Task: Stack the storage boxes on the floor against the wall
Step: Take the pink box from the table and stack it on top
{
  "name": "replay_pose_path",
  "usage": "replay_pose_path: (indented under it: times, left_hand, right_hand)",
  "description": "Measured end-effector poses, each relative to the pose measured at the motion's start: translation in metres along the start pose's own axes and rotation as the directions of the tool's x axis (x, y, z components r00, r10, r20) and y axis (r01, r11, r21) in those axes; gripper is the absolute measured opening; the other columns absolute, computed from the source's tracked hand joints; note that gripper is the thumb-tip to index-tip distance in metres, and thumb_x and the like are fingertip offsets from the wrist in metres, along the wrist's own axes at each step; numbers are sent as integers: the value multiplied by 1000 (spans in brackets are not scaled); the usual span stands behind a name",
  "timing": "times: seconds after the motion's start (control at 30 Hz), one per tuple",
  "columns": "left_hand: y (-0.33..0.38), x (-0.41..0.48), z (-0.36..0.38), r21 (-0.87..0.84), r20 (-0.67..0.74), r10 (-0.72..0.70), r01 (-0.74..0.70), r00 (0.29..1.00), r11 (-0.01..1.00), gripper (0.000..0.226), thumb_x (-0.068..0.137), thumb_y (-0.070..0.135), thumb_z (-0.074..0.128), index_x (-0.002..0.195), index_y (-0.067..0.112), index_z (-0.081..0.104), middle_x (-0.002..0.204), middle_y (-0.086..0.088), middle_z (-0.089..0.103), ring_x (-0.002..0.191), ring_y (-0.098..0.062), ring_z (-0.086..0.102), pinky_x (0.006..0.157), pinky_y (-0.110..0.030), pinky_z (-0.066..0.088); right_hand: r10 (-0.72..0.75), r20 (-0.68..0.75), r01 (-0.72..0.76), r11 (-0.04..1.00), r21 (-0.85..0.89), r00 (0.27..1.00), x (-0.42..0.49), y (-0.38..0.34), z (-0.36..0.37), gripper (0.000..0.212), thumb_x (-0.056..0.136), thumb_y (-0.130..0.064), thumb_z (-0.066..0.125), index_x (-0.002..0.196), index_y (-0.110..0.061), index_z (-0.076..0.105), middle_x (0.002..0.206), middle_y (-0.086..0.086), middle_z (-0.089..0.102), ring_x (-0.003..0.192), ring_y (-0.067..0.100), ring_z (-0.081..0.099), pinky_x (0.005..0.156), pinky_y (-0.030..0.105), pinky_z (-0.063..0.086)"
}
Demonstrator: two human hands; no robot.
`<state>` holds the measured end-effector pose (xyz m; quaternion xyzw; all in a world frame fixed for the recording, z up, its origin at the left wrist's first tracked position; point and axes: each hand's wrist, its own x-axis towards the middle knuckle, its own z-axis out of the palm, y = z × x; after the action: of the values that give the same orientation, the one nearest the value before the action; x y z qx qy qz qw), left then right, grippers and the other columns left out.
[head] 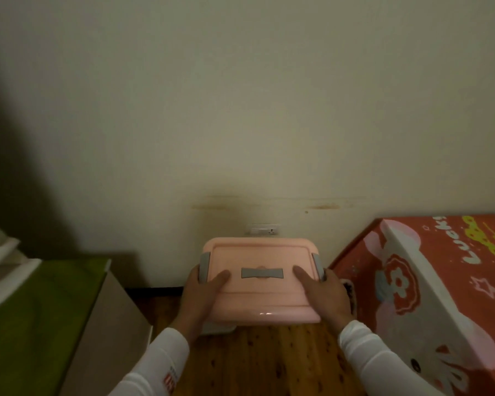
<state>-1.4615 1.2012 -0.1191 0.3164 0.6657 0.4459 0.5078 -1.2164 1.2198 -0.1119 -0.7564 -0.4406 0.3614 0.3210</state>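
Head view: left hand (202,294) and right hand (327,294) hold the pink box (263,308), fingers (218,279) grasping its sides; lid (255,252) shut.

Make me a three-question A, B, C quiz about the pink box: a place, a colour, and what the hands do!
1. The red cartoon box stands where? A) left of the pink box B) right of it C) on top of it
2. The pink box's side latches are: A) grey B) blue C) yellow
3. The left hand and right hand are: A) waving B) pointing C) gripping the pink box
Answers: 1 B, it fills the right edge; 2 A, both look grey; 3 C, thumbs on lid, hands clasping its sides.
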Motion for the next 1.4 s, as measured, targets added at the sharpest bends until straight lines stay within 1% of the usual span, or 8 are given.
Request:
replay_pose_path:
  times: [0.2,0.57,0.7,0.8,0.97,1.13,1.27,1.4]
  left_hand:
    - [-10,23,-20,-37,-48,-63,61,997,997,69,81,34,75,141,16,46,125,-5,57,108,-27,55,90,-42,48]
    - [-6,112,-18,-12,-130,-172,172,976,985,73,78,36,78,140,20,44,126,-8,57,110,-33,58,92,-53,51]
    - [-14,143,-24,-28,-159,-206,204,965,979,67,77,35,79,135,25,49,120,-2,59,99,-21,61,74,-38,55]
    - [-22,164,-29,-8,-163,-238,240,957,971,67,75,38,80,134,28,49,125,-2,59,105,-24,59,86,-45,53]
    - [-52,195,-35,73,-130,-300,311,945,947,77,77,35,79,144,24,41,131,-4,55,112,-28,56,84,-44,53]
    - [-101,225,-41,116,-112,-405,417,907,902,79,78,32,79,146,19,41,137,-8,54,115,-29,56,92,-45,51]
    - [-141,244,-50,125,-111,-439,450,892,884,66,79,28,79,137,22,49,125,-2,61,95,-14,59,67,-24,47]
    - [-187,269,-57,117,-89,-473,481,876,869,63,79,30,78,136,26,51,111,11,62,94,-6,60,64,-21,47]
  right_hand:
    - [10,85,-6,999,-53,996,22,-12,37,65,72,-65,66,114,-16,56,96,-1,64,85,19,61,75,38,54]
    - [38,211,-40,999,5,977,113,-24,99,47,72,-62,70,96,-27,51,93,-5,60,79,12,59,57,29,47]
    - [77,268,-70,997,-37,960,142,-24,124,52,72,-60,71,104,-24,49,92,-11,57,80,9,56,58,28,46]
    - [138,276,-131,990,-44,951,152,-19,142,55,71,-57,73,107,-22,48,97,-6,58,86,17,58,71,38,52]
    - [214,243,-189,974,-123,946,162,-4,170,68,69,-56,74,120,-17,54,113,1,62,100,25,59,86,48,52]
    - [302,207,-267,946,-183,930,170,31,209,61,73,-54,74,118,-23,47,103,-4,55,89,17,55,74,36,50]
    - [351,235,-308,930,-201,906,179,67,238,57,73,-52,75,113,-23,47,91,-12,52,80,10,54,65,30,45]
    - [373,264,-325,922,-209,889,195,107,272,54,73,-50,76,109,-26,46,91,-17,52,78,2,51,58,24,42]
